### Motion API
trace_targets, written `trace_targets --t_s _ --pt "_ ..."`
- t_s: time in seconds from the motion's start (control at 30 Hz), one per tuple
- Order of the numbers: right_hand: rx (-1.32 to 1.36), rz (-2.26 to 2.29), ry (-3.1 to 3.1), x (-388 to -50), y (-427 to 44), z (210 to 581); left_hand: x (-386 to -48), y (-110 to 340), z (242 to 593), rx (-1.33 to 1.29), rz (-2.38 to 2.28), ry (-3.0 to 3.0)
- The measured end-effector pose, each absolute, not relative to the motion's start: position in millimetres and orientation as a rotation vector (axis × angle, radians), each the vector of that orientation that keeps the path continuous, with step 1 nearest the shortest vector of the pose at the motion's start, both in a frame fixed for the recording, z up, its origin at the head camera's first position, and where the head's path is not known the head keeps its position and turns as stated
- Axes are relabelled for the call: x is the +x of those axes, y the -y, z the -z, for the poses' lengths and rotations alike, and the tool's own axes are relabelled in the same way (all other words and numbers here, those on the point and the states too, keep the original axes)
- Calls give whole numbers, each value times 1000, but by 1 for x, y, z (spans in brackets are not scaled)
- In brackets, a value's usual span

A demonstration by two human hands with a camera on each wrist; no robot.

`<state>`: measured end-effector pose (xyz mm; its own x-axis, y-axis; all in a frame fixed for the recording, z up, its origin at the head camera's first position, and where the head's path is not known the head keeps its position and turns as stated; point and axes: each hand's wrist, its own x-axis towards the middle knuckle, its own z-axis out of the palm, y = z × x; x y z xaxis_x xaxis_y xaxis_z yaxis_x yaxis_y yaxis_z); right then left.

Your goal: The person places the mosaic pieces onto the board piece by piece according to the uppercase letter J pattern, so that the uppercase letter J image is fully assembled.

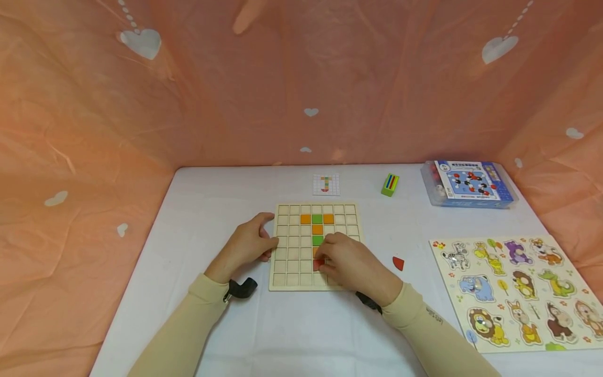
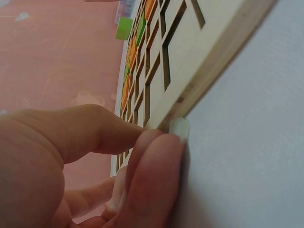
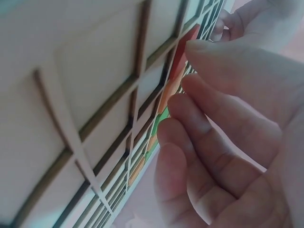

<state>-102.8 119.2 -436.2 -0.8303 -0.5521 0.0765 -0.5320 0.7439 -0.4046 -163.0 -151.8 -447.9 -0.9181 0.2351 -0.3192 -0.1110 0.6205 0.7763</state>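
Note:
A wooden grid board (image 1: 292, 265) lies on the white table. Orange and green square tiles (image 1: 317, 229) fill a short row near its top and a column below that. At the column's foot, my right hand (image 1: 348, 259) pinches a red tile (image 3: 183, 51) at a cell; the fingers partly hide its shape, and it looks slightly tilted in the right wrist view. My left hand (image 1: 245, 238) holds the board's left edge, with thumb and fingertips against the rim in the left wrist view. A loose red quarter-round tile (image 1: 398, 263) lies right of the board.
Behind the board lie a pattern card (image 1: 326, 185) with a J-like figure and a small green block (image 1: 390, 185) with coloured stripes. A clear-sided box (image 1: 471, 184) sits at the back right. An animal puzzle board (image 1: 511, 293) lies to the right. Pink cloth surrounds the table.

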Motion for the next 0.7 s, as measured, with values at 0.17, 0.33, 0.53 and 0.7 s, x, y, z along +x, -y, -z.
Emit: trace_targets --t_s 0.17,0.33,0.53,0.7 --pt "-904 654 -2892 -103 -120 436 -164 152 449 93 -1216 -2449" --pt "-906 650 -2900 -103 -119 437 -164 152 448 102 -1210 -2456" --pt "-894 652 -2899 -103 -118 437 -164 153 448 105 -1190 -2462" --pt "-885 646 -2908 -103 -118 438 -164 153 449 111 -1179 -2466"
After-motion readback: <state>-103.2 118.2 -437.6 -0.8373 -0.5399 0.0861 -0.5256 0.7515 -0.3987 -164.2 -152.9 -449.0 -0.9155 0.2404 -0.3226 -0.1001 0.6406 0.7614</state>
